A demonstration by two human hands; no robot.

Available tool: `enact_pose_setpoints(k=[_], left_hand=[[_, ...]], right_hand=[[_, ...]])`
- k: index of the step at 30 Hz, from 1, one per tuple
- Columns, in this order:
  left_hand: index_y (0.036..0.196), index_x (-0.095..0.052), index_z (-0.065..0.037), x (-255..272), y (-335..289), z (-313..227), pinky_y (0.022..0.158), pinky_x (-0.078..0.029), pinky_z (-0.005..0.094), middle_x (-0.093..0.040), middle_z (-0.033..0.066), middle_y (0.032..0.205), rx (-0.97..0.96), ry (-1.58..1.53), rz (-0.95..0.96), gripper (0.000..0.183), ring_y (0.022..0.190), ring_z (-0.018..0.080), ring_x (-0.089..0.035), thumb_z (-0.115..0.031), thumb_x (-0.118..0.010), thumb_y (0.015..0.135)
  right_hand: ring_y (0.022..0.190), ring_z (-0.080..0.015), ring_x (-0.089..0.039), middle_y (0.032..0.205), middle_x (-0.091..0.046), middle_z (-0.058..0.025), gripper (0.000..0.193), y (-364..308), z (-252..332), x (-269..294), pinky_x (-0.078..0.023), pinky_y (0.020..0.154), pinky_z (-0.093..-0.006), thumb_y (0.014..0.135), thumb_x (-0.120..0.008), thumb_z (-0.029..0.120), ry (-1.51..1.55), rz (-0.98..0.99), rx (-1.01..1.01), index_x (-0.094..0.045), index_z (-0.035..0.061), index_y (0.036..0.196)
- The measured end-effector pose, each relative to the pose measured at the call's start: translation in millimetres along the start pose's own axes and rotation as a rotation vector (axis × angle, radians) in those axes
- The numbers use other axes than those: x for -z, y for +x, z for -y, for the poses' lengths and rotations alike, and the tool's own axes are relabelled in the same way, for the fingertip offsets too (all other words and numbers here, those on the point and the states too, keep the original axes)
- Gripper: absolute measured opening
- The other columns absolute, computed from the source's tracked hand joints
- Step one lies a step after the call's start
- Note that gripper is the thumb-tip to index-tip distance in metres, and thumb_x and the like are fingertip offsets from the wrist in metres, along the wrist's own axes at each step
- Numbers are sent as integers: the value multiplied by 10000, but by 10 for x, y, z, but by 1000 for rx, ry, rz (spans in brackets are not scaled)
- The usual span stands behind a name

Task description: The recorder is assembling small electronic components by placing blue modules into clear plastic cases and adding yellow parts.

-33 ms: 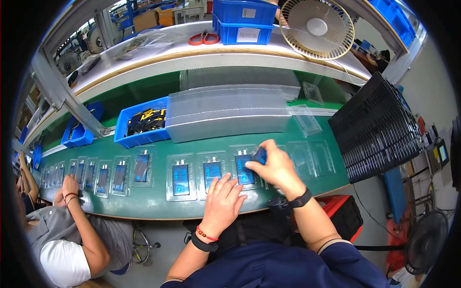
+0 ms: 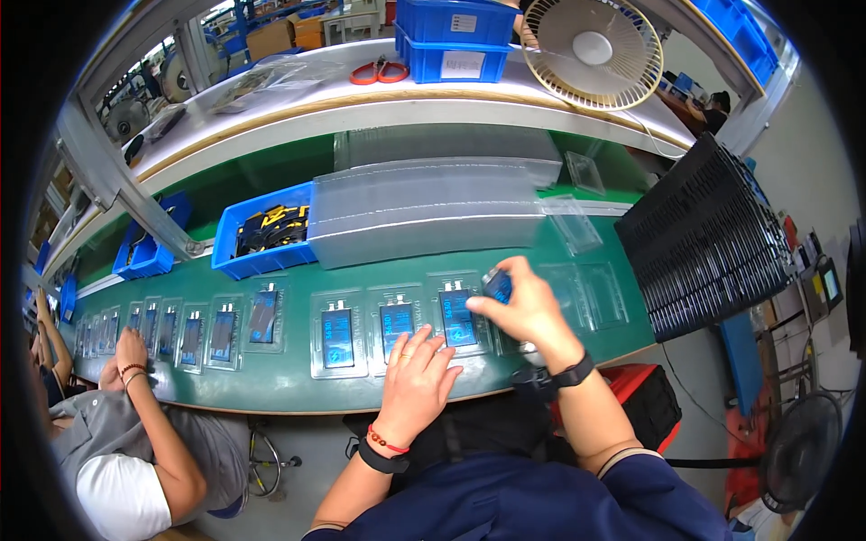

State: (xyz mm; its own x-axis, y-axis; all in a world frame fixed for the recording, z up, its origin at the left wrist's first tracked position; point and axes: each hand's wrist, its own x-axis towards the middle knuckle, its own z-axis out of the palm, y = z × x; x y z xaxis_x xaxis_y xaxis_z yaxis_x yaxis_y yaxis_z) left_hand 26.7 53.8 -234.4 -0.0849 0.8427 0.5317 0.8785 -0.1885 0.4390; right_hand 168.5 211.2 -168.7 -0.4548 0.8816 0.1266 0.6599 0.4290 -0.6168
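The right hand [image 2: 530, 311] pinches a blue-black battery [image 2: 497, 285] between thumb and fingers — the left hand [image 2: 413, 374], fingers loosely spread, overlaps the near right side of a clear tray [image 2: 375, 317].

A pale round fan [image 2: 592, 49] stands toward the right of a white shelf [image 2: 361, 99], beside two stacked blue bins [image 2: 458, 43]. Left of these lie red-handled scissors [image 2: 380, 74] and crumpled clear plastic [image 2: 278, 83]. Cardboard boxes [image 2: 271, 41] sit farther back. A dark fan [image 2: 798, 455] stands at lower right.
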Motion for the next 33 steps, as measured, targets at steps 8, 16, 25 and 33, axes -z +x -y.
enact_pose_setpoints(k=[8,16,25,33], left_hand=[[993,-691,-63,6,18,-18,1064,-375,505,-635,104,1134,-15,31,-17,245,1223,324,-553,-180,-767,791],[986,-689,-56,32,27,-39,1057,-379,516,-634,114,1130,1,40,6,249,1209,338,-557,-170,-771,780],[990,-676,-46,27,39,-48,1061,-359,552,-619,136,1140,-30,25,6,233,1211,374,-540,-145,-738,789],[1018,-675,-24,134,72,-133,1048,-398,512,-641,173,1123,-96,86,-16,214,1190,377,-563,-149,-709,848]], right_hand=[[710,-287,-661,731,-652,-131,276,-1,-491,197,-529,687,-389,774,-746,66,87,-49,-133,-640,-6,1018],[869,-377,-681,866,-697,-195,311,-102,-296,184,-536,759,-458,765,-794,251,-238,77,-162,-654,22,924],[804,-371,-674,821,-686,-170,277,-183,113,2536,-540,711,-456,775,-722,300,-563,-558,94,-659,40,845],[652,-182,-643,693,-657,-81,343,831,-100,4566,-514,525,-338,861,-705,368,-692,-466,-346,-702,26,838]])
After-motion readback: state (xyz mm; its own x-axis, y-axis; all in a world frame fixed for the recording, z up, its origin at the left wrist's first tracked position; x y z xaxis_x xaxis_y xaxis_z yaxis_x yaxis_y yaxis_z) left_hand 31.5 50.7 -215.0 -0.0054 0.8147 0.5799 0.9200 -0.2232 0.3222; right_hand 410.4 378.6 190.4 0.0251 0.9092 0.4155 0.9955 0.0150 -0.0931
